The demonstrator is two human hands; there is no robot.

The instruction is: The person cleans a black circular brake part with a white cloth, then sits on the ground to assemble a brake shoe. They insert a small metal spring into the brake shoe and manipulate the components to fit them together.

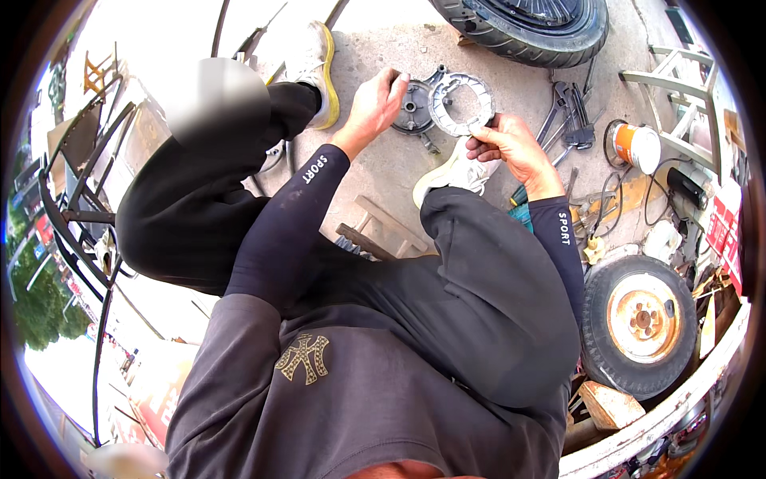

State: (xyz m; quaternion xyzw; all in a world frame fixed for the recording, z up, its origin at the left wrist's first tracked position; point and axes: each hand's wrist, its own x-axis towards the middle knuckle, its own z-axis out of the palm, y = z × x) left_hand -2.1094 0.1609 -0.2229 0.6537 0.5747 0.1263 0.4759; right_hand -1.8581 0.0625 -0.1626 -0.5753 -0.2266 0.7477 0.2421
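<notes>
My right hand [517, 153] pinches the lower edge of a pale grey metal ring [463, 130] with a ribbed inner rim, between thumb and fingers. My left hand [378, 102] is closed, its thumb and fingertips drawn together. Whatever they hold, if anything, is too small to make out. Just right of it, on the ground, lies a round dark metal brake plate [412, 112] with a hub hole and a small lever arm. The ring overlaps the plate's right side in the view. Below the ring is my right shoe [463, 177].
A large tyre on a wheel [531, 44] lies at the top. Wrenches [558, 104], an orange-and-white tub [637, 147] and a wooden stool [690, 104] are to the right. A small wheel with a rusty rim [641, 319] sits lower right. A low wooden frame [383, 227] stands between my legs.
</notes>
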